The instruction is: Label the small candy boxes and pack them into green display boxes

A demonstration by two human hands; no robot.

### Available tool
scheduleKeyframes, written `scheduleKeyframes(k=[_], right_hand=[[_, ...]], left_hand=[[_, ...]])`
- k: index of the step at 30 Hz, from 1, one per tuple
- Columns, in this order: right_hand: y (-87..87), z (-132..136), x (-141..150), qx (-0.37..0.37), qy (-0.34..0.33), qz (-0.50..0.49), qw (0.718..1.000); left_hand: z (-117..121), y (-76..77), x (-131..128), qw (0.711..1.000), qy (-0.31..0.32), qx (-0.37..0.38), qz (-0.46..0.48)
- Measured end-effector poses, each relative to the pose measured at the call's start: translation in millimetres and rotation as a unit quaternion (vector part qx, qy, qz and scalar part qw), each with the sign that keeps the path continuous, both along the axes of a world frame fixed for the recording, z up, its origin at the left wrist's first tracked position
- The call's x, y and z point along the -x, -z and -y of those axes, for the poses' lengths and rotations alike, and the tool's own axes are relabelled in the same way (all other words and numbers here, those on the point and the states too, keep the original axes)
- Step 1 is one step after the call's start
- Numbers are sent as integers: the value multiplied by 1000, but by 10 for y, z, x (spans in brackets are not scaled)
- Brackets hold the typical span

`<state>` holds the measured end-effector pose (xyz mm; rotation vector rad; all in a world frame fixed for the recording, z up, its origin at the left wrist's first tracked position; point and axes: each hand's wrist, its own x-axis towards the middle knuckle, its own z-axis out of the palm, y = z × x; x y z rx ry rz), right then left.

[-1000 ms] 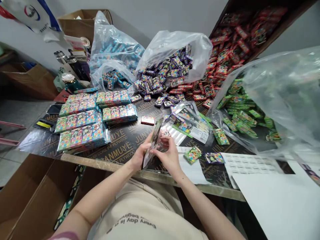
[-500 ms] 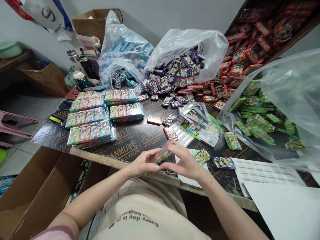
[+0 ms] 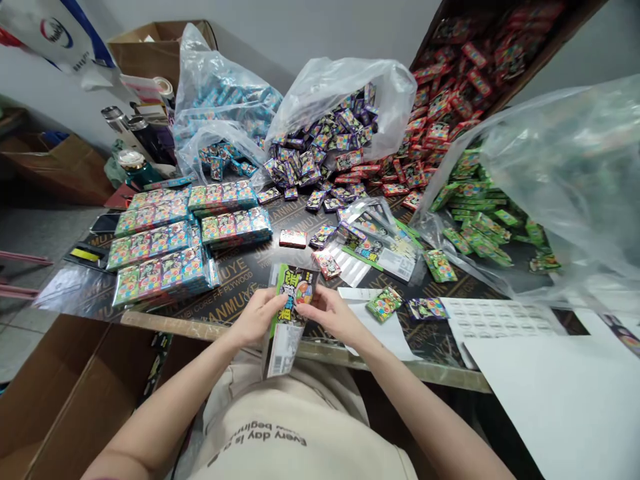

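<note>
Between my hands, near the table's front edge, is a printed plastic bag (image 3: 289,319) in black and green with a clear edge. My left hand (image 3: 257,317) grips its left side, thumb on the front. My right hand (image 3: 331,312) pinches its right side near the top. Just beyond lie a red candy packet (image 3: 327,265) and another red packet (image 3: 293,239). To the right of my right hand, a green packet (image 3: 384,304) rests on a white sheet, beside a purple packet (image 3: 427,308). More printed bags (image 3: 383,250) lie flat behind them.
Stacks of wrapped multicolour packs (image 3: 160,270) stand at left. Along the back are clear bags of blue packets (image 3: 227,100), purple packets (image 3: 305,163) and a heap of red ones (image 3: 435,127). A bag of green packets (image 3: 480,230) and white label sheets (image 3: 505,319) are at right. A cardboard box (image 3: 55,393) stands below left.
The plastic bag, seen edge-on before, is now turned with its printed face up and hangs lower between my hands. The whole view has shifted, moving the scene leftward.
</note>
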<state>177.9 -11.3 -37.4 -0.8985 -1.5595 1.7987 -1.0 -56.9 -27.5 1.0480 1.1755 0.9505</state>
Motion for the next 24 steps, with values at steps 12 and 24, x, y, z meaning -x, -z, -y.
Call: scheduleKeyframes(k=[12,24], right_hand=[[-8,99,-37,121,-44,-1,992],[52,-102,-224,-12,92,4,996]], left_hand=[[-245,6,118,994,-90,-20,-58],[-284,101,2,998,5,-47,49]])
